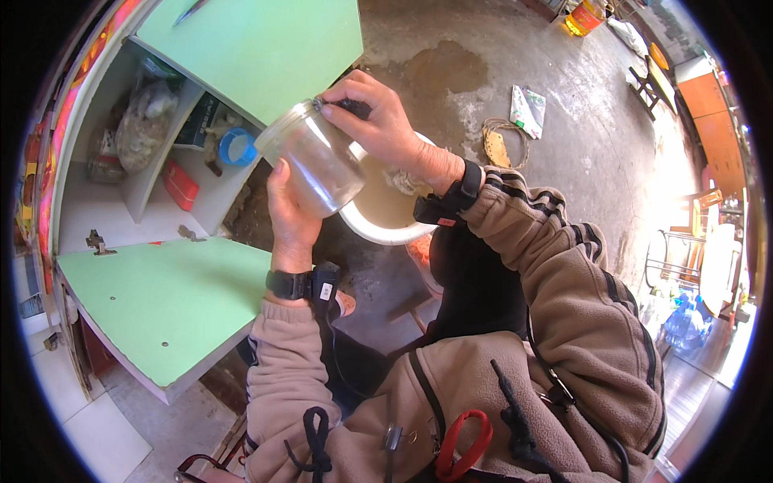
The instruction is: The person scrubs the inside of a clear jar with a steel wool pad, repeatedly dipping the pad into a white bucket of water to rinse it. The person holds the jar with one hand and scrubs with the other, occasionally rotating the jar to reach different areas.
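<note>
The left hand [291,211] wraps around the base of a clear glass jar [312,154], tilted between both hands. The right hand [380,121] pinches a dark scrubber [351,105] at the jar's mouth. A white basin [378,229] sits just below them.

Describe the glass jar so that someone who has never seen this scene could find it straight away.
Start at the open cabinet with green doors on the left. Just right of its shelves, above a white basin on the floor, both hands meet. The jar is the clear, tilted glass one between them: left hand under it, right hand at its mouth. Nothing else nearby is see-through.
</note>
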`<state>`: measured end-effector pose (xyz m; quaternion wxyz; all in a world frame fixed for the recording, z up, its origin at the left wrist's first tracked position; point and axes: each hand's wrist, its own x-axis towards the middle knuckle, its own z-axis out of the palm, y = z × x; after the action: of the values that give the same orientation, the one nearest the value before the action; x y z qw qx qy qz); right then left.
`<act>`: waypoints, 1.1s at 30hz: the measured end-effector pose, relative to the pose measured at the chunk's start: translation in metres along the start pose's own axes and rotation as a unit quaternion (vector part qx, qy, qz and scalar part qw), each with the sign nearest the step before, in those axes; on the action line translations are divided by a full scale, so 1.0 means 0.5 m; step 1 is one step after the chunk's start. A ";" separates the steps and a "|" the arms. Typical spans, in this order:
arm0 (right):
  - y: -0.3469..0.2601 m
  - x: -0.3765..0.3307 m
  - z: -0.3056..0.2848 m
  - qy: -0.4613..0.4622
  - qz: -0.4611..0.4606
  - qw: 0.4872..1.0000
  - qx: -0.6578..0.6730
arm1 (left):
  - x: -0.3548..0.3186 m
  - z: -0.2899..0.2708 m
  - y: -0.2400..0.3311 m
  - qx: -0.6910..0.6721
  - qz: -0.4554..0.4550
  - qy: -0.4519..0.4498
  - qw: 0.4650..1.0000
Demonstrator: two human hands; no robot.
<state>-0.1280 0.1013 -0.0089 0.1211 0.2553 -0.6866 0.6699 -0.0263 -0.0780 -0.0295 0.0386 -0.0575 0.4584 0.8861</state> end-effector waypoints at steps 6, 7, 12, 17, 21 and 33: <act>-0.001 0.003 -0.012 -0.006 -0.009 1.000 0.003 | 0.002 0.016 -0.010 0.026 0.023 -0.040 0.999; -0.001 0.003 -0.014 -0.012 -0.020 1.000 0.010 | 0.004 0.015 -0.008 0.034 0.029 -0.038 0.998; -0.004 0.004 -0.018 -0.027 -0.032 0.999 -0.017 | 0.013 0.003 0.000 0.074 0.033 -0.067 0.994; -0.001 -0.002 -0.008 -0.022 -0.138 0.986 -0.094 | 0.012 0.001 -0.013 0.004 -0.003 -0.014 1.000; -0.003 -0.010 0.004 -0.050 -0.149 0.979 -0.128 | 0.018 0.004 -0.016 -0.019 0.015 -0.027 0.999; -0.029 -0.009 0.000 -0.048 -0.102 0.991 -0.067 | 0.012 0.017 0.013 -0.011 0.019 0.009 1.000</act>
<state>-0.1170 0.1026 0.0013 0.1725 0.3468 -0.7056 0.5934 -0.0337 -0.0748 -0.0202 0.0165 -0.0570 0.4502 0.8910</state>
